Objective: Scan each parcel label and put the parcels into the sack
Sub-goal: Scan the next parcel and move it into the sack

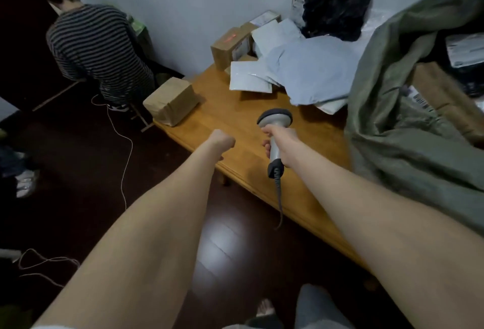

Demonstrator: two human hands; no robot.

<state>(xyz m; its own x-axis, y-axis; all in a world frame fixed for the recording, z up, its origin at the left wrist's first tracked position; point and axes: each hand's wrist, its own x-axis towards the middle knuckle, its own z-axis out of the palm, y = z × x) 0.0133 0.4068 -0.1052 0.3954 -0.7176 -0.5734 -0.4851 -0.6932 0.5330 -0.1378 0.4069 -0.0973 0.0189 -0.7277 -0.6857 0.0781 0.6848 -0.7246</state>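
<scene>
Scanner (275, 129) was in my right hand (281, 142), fingers wrapped round the handle, head aimed up-frame at the pile. Left hand (222, 142) was curled into a fist holding nothing, over the near edge of the table (235, 124).

Red scan line (229, 38) sat on top of the brown box (230, 46) at upper centre. Its label looked to be on the side face, so I judged that scan not yet good.

Done so far: the sack (408, 108) was slumped at the right of the frame with its mouth open. Inside it I saw a dark labelled parcel (463, 51) at far right and something brown below that. How many more were in there, I couldn't tell.

Left to do, all on the table:
- brown box under the beam, plus another box just behind it
- white mailers (251, 78) right of it, overlapping
- large pale mailer (311, 72) at centre right, touching the sack
- black bag (337, 6) at the top, against the wall
- taped box (171, 101) alone at the left table corner, well apart from the pile

My read: task partway through, with more visible on the table than in the sack.
</scene>
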